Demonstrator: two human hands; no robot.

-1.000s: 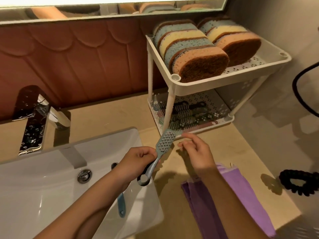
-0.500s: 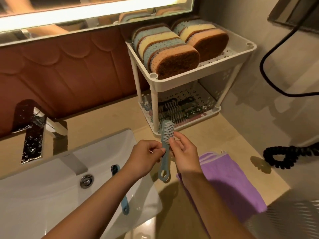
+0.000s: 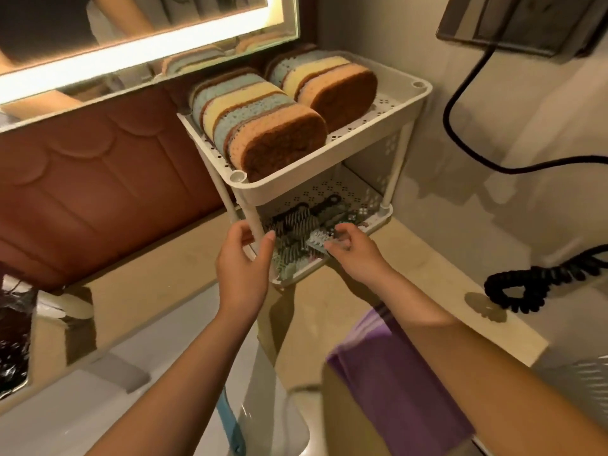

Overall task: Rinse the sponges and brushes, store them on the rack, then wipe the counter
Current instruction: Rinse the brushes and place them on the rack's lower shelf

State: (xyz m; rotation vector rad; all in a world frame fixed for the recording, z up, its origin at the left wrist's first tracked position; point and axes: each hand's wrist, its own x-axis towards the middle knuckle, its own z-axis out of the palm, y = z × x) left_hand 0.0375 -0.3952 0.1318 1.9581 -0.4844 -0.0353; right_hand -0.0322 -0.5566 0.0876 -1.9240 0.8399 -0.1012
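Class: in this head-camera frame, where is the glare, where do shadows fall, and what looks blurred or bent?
Head view: glare blows out the mirror light strip; the lower shelf sits in shade, so its brushes blur together; the right hand is motion-smeared; wide-angle lens bends the rack and counter.

On the rack (image 3: 332, 156), seven sponges (image 3: 263, 133) stood on its upper shelf: four in the left row, three in the right. Brushes below it were too tangled to count.
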